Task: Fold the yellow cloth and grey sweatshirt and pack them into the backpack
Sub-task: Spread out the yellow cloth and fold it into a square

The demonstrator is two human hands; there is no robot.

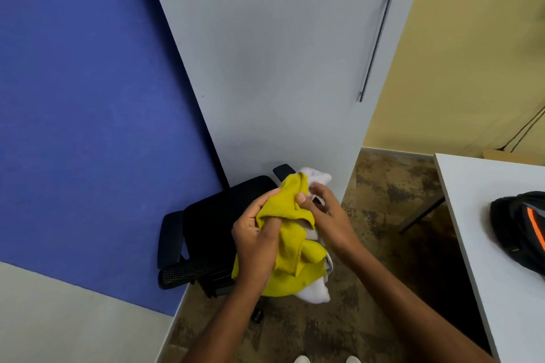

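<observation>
The left hand (256, 242) and right hand (327, 215) both grip the bunched cloth (290, 240). Better to find two corners and pull it flat before folding.

Left hand (256, 244), right hand (328, 216): close together, curled grips.

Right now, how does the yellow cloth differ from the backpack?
Colour: the yellow cloth is bright yellow, the backpack black with an orange stripe. Pose: the cloth hangs crumpled in the air, a black office chair behind it; the backpack lies on the white table. Handling: left hand and right hand grip the cloth; nothing touches the backpack. Both are soft fabric items.
</observation>
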